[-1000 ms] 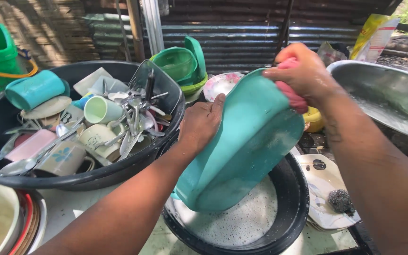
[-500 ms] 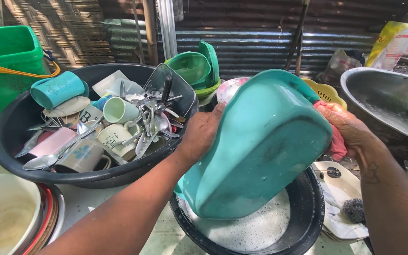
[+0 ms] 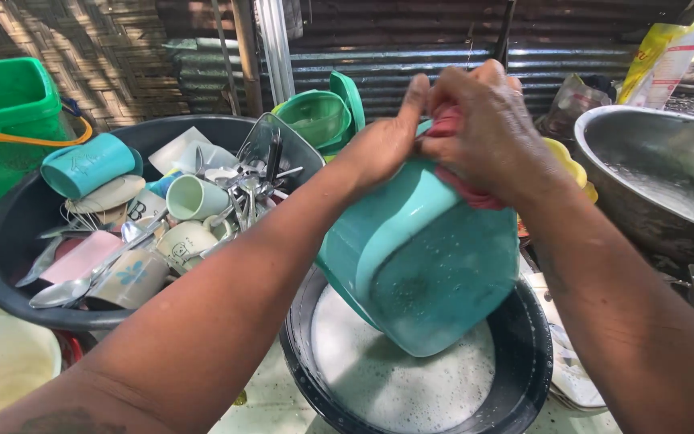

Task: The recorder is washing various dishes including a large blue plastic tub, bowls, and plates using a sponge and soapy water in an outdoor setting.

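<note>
Teal plastic tub [image 3: 435,265]: held tilted above the black soapy basin [image 3: 516,378], base toward the viewer, long axis running from upper left down to lower right
Left hand [image 3: 383,145]: closed on the tub's upper rim, thumb raised along the edge
Right hand [image 3: 483,128]: fingers curled tight around a pink cloth [image 3: 463,189], pressed on the same upper rim, touching the left hand
Relation: both hands sat at the top end; the tub hung below them, its low end nearest the suds
Left of tub: large dark basin [image 3: 10,233] heaped with cups, spoons and a teal mug [image 3: 86,165], just beside the left forearm
Behind: green bowls [image 3: 319,112], green bucket [image 3: 2,112]
Right: steel bowl [image 3: 668,169] close by the right forearm
Obstruction: none between tub and suds
</note>
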